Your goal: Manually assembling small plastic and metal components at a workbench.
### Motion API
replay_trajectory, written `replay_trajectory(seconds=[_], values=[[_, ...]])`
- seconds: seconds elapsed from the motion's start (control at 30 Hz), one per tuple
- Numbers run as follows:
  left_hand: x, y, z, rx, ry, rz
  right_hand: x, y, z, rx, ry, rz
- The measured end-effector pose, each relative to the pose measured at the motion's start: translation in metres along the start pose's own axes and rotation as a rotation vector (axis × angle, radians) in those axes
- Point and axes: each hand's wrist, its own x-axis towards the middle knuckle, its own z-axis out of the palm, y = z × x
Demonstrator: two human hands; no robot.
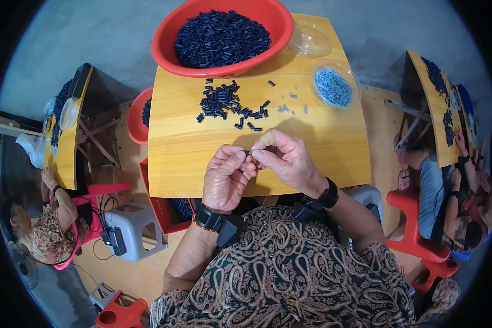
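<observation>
My left hand (226,176) is closed, pinching a small dark tubular plastic piece (249,153) between thumb and fingertips. Against that piece, the thumb and fingers of my right hand (291,164) are pressed together; whatever they hold is too small to make out. A tan strip of tape (268,138) wraps one right finger. Both hands are over the near part of the yellow table (175,147). Just beyond them lies a loose pile of dark tubular pieces (220,100). A clear round tub (357,90) of small light-blue parts (333,87) stands at the right, with several tiny pieces (284,108) scattered beside it.
A large red basin (164,52) heaped with dark pieces stands at the table's far side, beside a clear empty container (310,41). Left of the table are another red basin (138,117) and a red box (154,191). People work at tables on both sides.
</observation>
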Motion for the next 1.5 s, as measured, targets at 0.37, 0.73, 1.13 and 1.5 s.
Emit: replay_trajectory(seconds=[0.37,0.73,1.13,1.5], values=[[-0.002,0.003,0.008,0.262,0.023,0.101,0.004,0.0,-0.007,-0.268,-0.053,-0.141],[-0.003,-0.001,0.007,0.285,0.037,0.197,0.012,-0.016,-0.016,-0.562,-0.204,-0.298],[-0.002,-0.006,-0.004,0.171,0.022,0.148,0.011,-0.005,-0.008,-0.368,-0.081,-0.235],[-0.004,-0.015,-0.012,0.361,0.031,0.162,0.004,-0.001,-0.011,-0.438,-0.207,-0.241]])
